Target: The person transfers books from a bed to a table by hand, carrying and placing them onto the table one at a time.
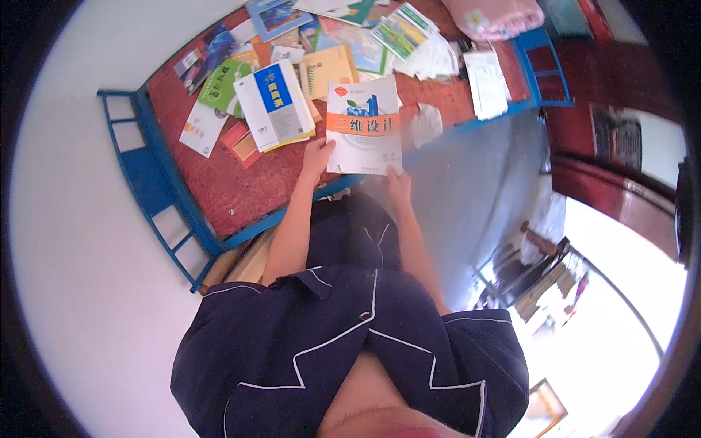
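A white workbook (363,151) with an orange band across its cover is held upright in front of me, over the near edge of the bed. My left hand (317,159) grips its lower left edge, and my right hand (396,184) pinches the lower right corner. Left of it lies a white and blue book (274,109) on a small stack. Beside that stack are a green book (223,86) and a white booklet (202,130). A tan notebook (328,69) rests just behind the workbook, partly covered by it.
The bed has a red surface (201,179) and a blue metal frame (164,193). More books and papers (431,57) spread across its far side, with white sheets (485,84) at the right and a folded pink blanket (493,16) behind. A cluttered rack (537,281) stands at the right.
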### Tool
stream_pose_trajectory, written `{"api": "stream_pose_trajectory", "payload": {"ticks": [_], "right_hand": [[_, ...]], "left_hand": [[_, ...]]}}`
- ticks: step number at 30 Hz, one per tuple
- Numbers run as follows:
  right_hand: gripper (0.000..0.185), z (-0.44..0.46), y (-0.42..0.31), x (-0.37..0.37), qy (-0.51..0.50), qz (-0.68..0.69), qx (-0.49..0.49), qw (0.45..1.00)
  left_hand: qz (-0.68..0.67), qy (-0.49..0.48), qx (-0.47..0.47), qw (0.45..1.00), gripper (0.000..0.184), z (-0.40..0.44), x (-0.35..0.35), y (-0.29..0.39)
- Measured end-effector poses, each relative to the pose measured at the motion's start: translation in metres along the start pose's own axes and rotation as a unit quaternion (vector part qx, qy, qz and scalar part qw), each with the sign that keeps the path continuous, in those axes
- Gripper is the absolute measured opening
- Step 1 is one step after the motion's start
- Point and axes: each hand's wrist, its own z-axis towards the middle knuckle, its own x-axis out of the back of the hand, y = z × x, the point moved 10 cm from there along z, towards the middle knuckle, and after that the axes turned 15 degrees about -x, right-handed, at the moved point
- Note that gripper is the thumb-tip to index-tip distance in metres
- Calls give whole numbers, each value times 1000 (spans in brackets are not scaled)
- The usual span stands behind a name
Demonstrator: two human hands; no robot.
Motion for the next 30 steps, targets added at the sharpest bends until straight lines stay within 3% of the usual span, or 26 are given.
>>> {"api": "stream_pose_trajectory", "payload": {"ticks": [1, 4, 8, 11, 13, 14, 16, 18, 21, 24, 25, 28, 30], "right_hand": [[25, -5, 7, 13, 4, 17, 3, 1000], [25, -23, 26, 55, 36, 73, -4, 997], [26, -50, 48, 111, 67, 120, -12, 990], [26, -48, 87, 161, 37, 231, 0, 972], [25, -60, 102, 207, 71, 241, -2, 968], [24, -65, 110, 230, 98, 234, -11, 967], [23, -64, 130, 273, 135, 237, 34, 961], [22, -71, 144, 315, 180, 236, 69, 952], [22, -101, 147, 358, 200, 260, 16, 944], [21, -109, 163, 397, 218, 325, 20, 920], [21, -131, 144, 406, 248, 290, 24, 924], [19, -139, 147, 436, 271, 302, 2, 914], [19, -126, 162, 457, 280, 339, 19, 898]], "left_hand": [[81, 17, -31, 996, 22, -7, -8, 31], [167, -52, -107, 979, 22, -13, -51, 30], [216, -67, -152, 962, 20, -31, -114, 18], [227, -82, -213, 947, 21, -46, -168, 17], [281, -166, -143, 934, 24, -65, -214, 4], [285, -187, -152, 928, 24, -74, -236, 3], [227, -195, -67, 952, 24, -93, -271, -19], [222, -225, -107, 943, 25, -105, -317, -21], [271, -276, -106, 916, 25, -125, -378, -34], [257, -295, -126, 912, 26, -144, -428, -28], [259, -309, -129, 906, 26, -145, -440, -28], [285, -364, -126, 878, 26, -151, -488, -39], [252, -358, -100, 893, 26, -148, -515, -57]]}}
